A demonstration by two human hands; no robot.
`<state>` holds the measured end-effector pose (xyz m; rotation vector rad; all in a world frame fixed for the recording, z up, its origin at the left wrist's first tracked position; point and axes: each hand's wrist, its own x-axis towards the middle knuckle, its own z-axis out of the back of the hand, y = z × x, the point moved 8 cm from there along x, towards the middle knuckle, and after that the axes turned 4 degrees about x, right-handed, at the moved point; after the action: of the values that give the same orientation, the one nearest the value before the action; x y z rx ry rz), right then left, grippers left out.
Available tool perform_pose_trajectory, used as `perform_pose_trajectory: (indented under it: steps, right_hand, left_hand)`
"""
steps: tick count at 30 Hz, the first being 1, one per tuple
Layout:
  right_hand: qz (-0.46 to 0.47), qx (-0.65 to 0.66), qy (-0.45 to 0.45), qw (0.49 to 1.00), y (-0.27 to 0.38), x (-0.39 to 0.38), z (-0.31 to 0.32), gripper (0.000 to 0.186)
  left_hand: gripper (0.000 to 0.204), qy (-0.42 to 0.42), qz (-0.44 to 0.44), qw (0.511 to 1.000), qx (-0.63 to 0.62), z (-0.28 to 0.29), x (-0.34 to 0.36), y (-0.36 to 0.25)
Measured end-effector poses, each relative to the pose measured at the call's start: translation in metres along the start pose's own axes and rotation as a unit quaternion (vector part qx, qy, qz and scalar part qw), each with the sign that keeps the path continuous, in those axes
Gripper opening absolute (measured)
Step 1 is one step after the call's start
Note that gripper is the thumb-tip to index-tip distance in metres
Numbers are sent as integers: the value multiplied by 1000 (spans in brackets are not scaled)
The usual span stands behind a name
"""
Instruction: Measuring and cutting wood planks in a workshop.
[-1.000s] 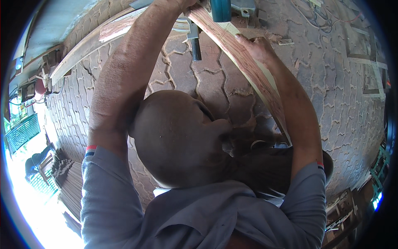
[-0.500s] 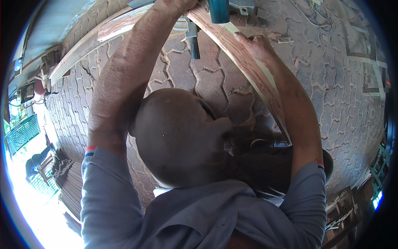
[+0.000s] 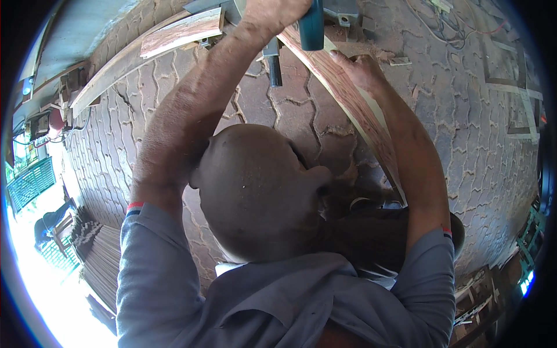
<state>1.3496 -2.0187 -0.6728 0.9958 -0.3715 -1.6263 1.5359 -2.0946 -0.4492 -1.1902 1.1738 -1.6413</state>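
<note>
My left hand [image 3: 272,13] reaches to the top of the view and is closed around a teal power tool [image 3: 312,26], which has a black part [image 3: 274,64] hanging below it. The tool sits at the upper end of a long reddish wooden board [image 3: 362,124] that runs diagonally down toward my body. My right hand [image 3: 361,69] lies flat on this board just below the tool, fingers pressing on its surface. My head and grey shirt hide the board's lower end.
The ground is interlocking paving stones [image 3: 272,110]. A shorter wooden piece [image 3: 180,32] and a long pale strip [image 3: 110,81] lie at the upper left. Cables [image 3: 447,23] and thin wooden frames [image 3: 516,98] lie at the right. Stacked slats [image 3: 101,261] and another person [image 3: 49,223] are at the left.
</note>
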Motion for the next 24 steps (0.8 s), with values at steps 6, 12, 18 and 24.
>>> perform_pose_trajectory:
  steps: [6, 12, 18, 24]
  right_hand:
    - [-6, -25, -11, 1000, -3, 0, 2, 90]
    - [-43, -18, 36, 998, 6, -3, 7, 79]
    - [57, 83, 3, 995, -11, 11, 14, 51]
    - [39, -59, -40, 997, -54, -27, 59, 72]
  left_hand:
    - [26, -9, -6, 1000, 2, 0, -5, 5]
    - [27, -21, -8, 1000, 18, 4, -5, 5]
    - [25, -32, -23, 999, 27, 3, 3, -1]
    - [18, 7, 155, 988, 6, 5, 83, -62]
